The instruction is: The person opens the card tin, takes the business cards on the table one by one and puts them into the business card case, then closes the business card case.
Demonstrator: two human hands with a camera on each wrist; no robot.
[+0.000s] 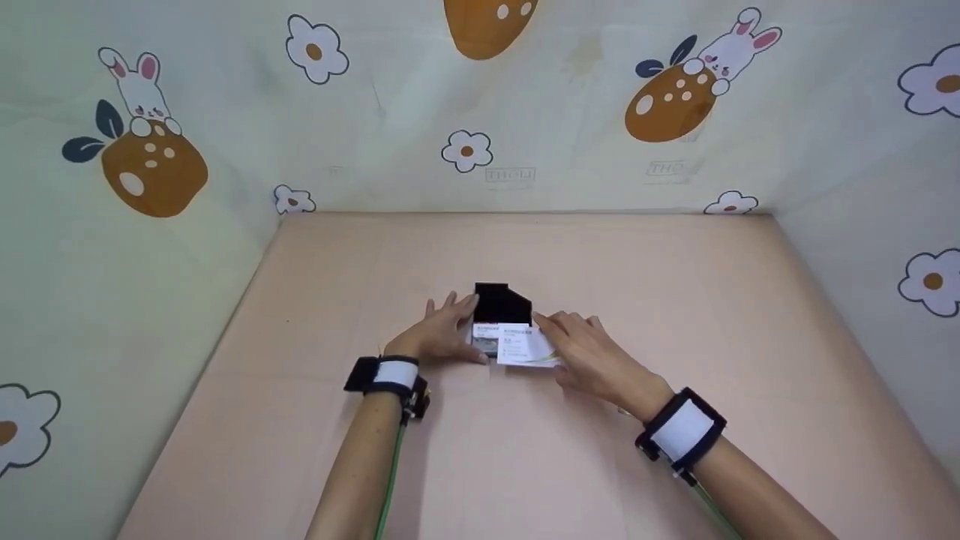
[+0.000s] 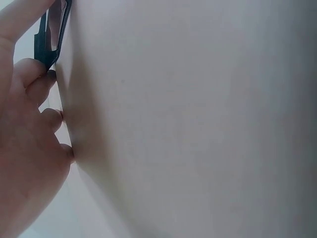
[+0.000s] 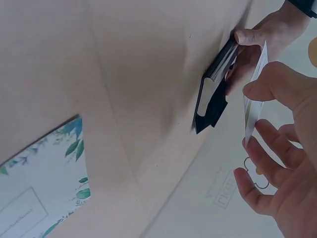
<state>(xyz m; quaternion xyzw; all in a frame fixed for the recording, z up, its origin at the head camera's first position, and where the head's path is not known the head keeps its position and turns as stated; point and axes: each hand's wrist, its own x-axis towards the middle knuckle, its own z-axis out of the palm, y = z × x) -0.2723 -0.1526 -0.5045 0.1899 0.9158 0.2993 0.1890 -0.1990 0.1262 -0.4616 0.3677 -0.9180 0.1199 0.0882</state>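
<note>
A small black card case (image 1: 501, 306) sits on the table with its black flap raised, and a printed business card (image 1: 485, 343) shows inside its near part. My left hand (image 1: 441, 330) grips the case from the left, thumb at the near edge; the left wrist view catches only one end of the case (image 2: 48, 47) beside the fingers. With thumb and fingertips, my right hand (image 1: 596, 360) pinches a thin set of white business cards (image 1: 525, 347) just in front of the case, overlapping it in the head view. The right wrist view shows these cards (image 3: 254, 111) edge-on and apart from the case.
In the right wrist view, a white sheet with a leaf pattern (image 3: 59, 173) lies on the pale pink table (image 1: 360, 262); the right wrist mostly hides it in the head view. A patterned cloth wall (image 1: 390, 127) borders the table at the back and sides.
</note>
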